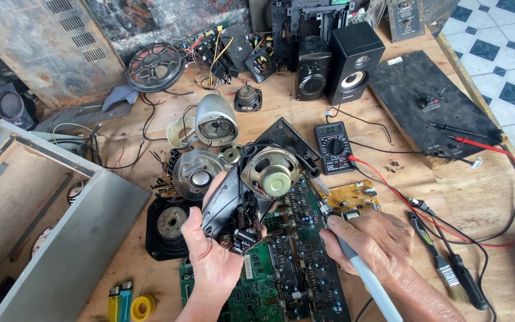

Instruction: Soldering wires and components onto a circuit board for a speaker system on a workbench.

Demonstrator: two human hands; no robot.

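Over the green circuit board (269, 280) on the counter (478, 203), my left hand (210, 256) is clamped on a dark speaker housing (227, 200) with its exposed speaker cone (271, 173) facing up. My right hand (374, 238) is closed around a white-handled soldering iron (362, 271), tip beside the housing, near the multimeter (334, 146).

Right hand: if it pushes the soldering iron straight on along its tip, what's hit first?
Likely the speaker in the black housing that the left hand holds. The right hand aims the soldering iron up-left; depth is unclear.
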